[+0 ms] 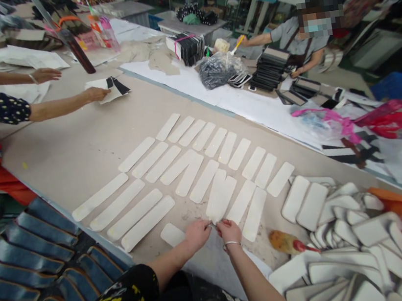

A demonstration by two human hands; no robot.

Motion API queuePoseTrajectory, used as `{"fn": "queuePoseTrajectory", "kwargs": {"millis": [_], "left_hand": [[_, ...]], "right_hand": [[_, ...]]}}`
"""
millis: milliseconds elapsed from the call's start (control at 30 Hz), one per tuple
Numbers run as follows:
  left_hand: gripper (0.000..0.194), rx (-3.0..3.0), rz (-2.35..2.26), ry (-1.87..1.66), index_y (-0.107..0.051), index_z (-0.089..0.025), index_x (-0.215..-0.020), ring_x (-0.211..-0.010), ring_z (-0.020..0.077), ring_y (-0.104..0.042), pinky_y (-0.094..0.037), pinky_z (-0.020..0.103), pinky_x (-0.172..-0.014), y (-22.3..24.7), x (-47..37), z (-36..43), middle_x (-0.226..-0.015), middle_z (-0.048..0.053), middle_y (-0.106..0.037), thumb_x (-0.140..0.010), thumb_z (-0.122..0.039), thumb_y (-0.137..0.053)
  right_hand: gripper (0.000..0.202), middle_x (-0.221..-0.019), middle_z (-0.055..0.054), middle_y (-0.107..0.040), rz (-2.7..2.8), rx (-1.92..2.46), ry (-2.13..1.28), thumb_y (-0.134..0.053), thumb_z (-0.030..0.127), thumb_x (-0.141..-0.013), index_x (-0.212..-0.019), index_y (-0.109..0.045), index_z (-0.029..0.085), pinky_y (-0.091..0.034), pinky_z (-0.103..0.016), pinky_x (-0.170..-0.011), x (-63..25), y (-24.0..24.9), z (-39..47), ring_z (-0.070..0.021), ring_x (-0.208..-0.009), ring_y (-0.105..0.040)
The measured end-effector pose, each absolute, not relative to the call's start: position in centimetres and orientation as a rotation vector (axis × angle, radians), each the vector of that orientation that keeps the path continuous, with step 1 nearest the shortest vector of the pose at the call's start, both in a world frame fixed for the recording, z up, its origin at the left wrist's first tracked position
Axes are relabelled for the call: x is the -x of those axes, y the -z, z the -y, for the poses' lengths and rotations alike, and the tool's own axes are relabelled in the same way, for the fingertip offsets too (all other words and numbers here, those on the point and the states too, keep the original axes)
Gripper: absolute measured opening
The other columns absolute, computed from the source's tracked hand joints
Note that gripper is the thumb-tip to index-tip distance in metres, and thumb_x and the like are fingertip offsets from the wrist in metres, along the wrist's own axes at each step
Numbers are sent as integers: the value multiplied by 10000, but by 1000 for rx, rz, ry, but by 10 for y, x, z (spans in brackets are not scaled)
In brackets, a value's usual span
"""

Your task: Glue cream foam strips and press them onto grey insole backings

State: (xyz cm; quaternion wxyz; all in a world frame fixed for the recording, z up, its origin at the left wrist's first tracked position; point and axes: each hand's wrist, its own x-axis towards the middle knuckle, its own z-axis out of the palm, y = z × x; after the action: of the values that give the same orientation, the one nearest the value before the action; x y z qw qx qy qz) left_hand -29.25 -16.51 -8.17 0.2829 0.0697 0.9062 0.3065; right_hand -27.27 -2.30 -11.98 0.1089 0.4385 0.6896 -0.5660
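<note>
Both my hands meet at the near end of a pale, round-ended strip [218, 201], which overlaps another strip on the table. My left hand [197, 235] pinches at its left corner, thumb and forefinger together. My right hand [229, 231], with a bracelet at the wrist, pinches close beside it. A small dark spot shows between the fingertips; I cannot make out what it is. Several similar strips [147, 221] lie in slanting rows ahead and to the left. Another pale strip [173, 234] lies partly under my left forearm.
Stacked padded pale pieces [346, 269] crowd the right side, near a stained brush [285, 242] with a red part. Blue curved pieces [13, 274] lie at lower left. A co-worker's hand [99, 93] holds pieces across the table [83, 131]; another masked person works at the far right.
</note>
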Motion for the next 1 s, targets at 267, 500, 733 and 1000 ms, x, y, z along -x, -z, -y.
{"fn": "queuePoseTrajectory", "kwargs": {"millis": [267,500,733,1000], "left_hand": [[260,-8,-2350,-1087,-685,-188,-959,-894,204,-617,-451,299,-837,84,296,168,-927,59,-679,-791,-260,-499],[301,340,-2108,-1339,-644,-121,-984,-467,99,-581,-461,205,-478,90,310,163,-775,37,-681,-806,-297,-477],[216,443,-2089,-1388,-650,-107,-815,-502,91,-574,-445,182,-493,90,321,155,-735,33,-666,-770,-235,-482],[168,449,-2257,-1176,-639,-136,-723,-529,138,-579,-407,208,-559,90,333,167,-439,-17,-538,-725,-189,-480]], "right_hand": [[405,-560,37,-620,-1833,-1278,1859,-688,357,-474,-814,-555,182,-488,-227,-508,276,111,26,-142,-554,-600],[338,-517,67,-575,-1688,-1277,1951,-682,330,-473,-761,-554,209,-455,-207,-474,281,94,15,-117,-522,-567],[335,-494,68,-558,-1599,-1294,2001,-701,268,-450,-736,-541,197,-428,-205,-440,283,89,18,-105,-471,-534],[304,-514,61,-543,-1504,-1362,2130,-659,284,-472,-735,-532,199,-424,-204,-390,287,69,-15,-101,-460,-524]]}}
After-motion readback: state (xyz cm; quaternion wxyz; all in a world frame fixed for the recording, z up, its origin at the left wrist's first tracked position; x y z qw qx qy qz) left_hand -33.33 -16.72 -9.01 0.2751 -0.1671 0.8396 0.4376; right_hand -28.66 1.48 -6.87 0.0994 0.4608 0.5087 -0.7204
